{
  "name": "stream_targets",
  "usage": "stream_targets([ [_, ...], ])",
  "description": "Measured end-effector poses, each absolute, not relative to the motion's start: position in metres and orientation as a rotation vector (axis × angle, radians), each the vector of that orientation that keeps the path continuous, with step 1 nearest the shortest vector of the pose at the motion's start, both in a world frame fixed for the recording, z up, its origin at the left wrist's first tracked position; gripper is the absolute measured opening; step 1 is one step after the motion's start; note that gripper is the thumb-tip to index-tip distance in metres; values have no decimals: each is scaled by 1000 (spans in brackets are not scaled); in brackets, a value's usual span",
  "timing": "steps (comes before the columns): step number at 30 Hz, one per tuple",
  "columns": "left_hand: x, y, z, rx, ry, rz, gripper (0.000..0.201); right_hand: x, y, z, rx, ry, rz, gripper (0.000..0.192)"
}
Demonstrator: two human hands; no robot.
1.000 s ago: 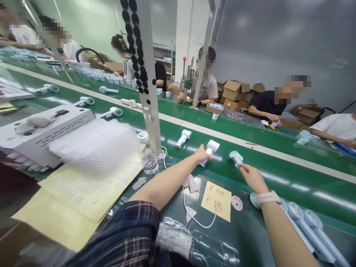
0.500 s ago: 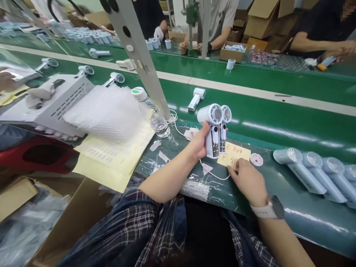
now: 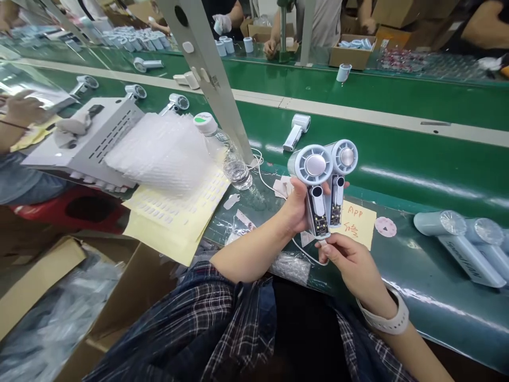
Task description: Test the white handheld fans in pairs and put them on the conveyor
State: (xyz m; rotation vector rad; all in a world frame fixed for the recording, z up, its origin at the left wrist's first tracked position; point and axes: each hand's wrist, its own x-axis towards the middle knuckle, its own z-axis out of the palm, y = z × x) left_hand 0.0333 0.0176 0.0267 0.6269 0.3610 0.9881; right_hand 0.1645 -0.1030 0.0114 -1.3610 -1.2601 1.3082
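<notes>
Two light-blue handheld fans are in my left hand [image 3: 296, 209], its fingers wrapped round their handles. The nearer fan [image 3: 314, 164] and the farther fan [image 3: 344, 156] stand side by side, round heads up, with circuit boards showing in the open handles. My right hand [image 3: 352, 265] pinches the end of a white charging cable [image 3: 308, 258] right at the bottom of the nearer fan's handle. Whether the plug is fully in cannot be seen. Behind the fans lies a yellow note [image 3: 361, 225] with red handwriting, partly covered.
Several wrapped fans [image 3: 471, 260] lie at the right. Another fan [image 3: 297, 131] rests on the green conveyor [image 3: 377, 175]. A water bottle [image 3: 234, 164], white foam sheets [image 3: 163, 154] and a metal post [image 3: 214, 79] stand left. Co-workers' hands [image 3: 24, 109] show at left and across the line.
My right hand has risen from the table by the note to the nearer fan's base, bringing the cable end. The two fans have turned to face me more and spread slightly apart.
</notes>
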Motion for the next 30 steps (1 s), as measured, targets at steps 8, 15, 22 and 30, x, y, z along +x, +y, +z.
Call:
stream_targets([
  [8, 38, 13, 25, 676, 395, 1103, 86, 129, -111, 5, -1174, -901, 1290, 40],
  [15, 37, 9, 24, 588, 289, 1123, 82, 142, -109, 12, -1296, -1350, 978, 42],
  [22, 29, 10, 37, 492, 333, 1026, 88, 143, -110, 8, -1349, -1256, 873, 41],
  [30, 33, 4, 23, 782, 285, 1146, 88, 126, -113, 2, -1152, -821, 1153, 44],
])
